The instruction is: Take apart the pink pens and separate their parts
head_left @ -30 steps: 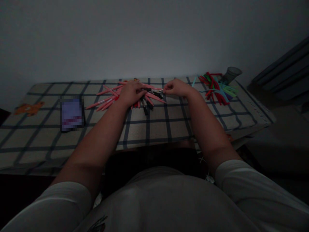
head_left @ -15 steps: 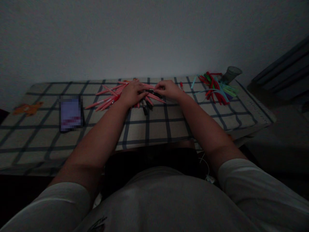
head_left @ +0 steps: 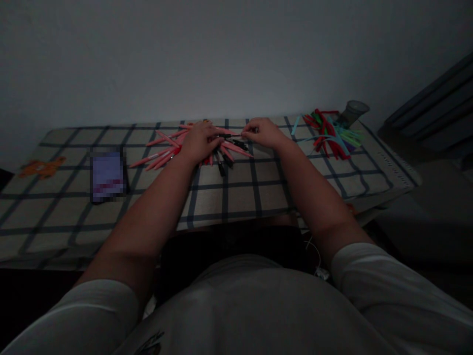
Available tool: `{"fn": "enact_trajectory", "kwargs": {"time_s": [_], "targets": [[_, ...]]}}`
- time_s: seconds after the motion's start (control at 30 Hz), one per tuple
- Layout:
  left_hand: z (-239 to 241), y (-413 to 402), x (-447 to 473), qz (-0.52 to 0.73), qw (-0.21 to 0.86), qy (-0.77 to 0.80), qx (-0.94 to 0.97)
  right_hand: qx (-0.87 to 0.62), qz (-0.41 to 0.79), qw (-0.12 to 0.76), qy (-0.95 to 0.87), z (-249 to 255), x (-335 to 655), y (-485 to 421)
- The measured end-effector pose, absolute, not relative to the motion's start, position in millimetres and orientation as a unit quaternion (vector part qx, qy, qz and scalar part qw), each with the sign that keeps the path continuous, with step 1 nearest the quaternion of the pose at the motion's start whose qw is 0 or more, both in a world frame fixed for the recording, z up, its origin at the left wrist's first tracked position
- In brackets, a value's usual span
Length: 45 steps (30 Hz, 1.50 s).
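Observation:
A pile of pink pens (head_left: 162,159), with some black pens (head_left: 228,160) among them, lies on the checked cloth. My left hand (head_left: 201,142) rests on the pile, thumb and fingers closed around one end of a black pen (head_left: 226,135). From that pen a thin part reaches to the right. My right hand (head_left: 261,132) pinches its far end between thumb and fingertips, just above the cloth. The exact shape at the right fingertips is too small and dark to make out. Pink pen ends stick out beneath both hands.
A checked cloth (head_left: 240,197) covers the table against a wall. To the left are a phone with a blurred screen (head_left: 108,173) and an orange figure (head_left: 43,167). On the right, colourful strips (head_left: 330,138) lie beside a tipped clear cup (head_left: 354,112).
My right hand has shifted right and slightly away, apart from my left hand. The black pen with its thin part now shows between them. My left hand has barely moved.

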State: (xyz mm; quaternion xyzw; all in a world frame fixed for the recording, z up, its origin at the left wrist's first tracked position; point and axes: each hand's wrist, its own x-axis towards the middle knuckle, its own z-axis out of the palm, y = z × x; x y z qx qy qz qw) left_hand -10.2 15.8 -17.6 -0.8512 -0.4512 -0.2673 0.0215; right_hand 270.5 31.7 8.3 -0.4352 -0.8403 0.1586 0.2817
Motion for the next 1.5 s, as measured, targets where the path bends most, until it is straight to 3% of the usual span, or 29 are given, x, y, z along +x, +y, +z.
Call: {"fn": "enact_trajectory", "kwargs": {"time_s": [0.53, 0.8, 1.13, 1.5], "targets": [[-20, 17, -8, -0.257, 0.011, -0.414, -0.873, -0.389, 0.153, 0.26, -0.871, -3, 257, 29], [-19, 16, -9, -0.276, 0.013, -0.434, -0.857, -0.391, 0.139, 0.303, -0.858, -2, 268, 37], [-19, 16, -8, -0.266, 0.006, -0.416, -0.87, -0.415, 0.159, 0.257, -0.858, 8, 257, 18], [-15, 12, -8, -0.266, 0.009, -0.441, -0.857, -0.464, 0.136, 0.306, -0.82, 14, 283, 34]]}}
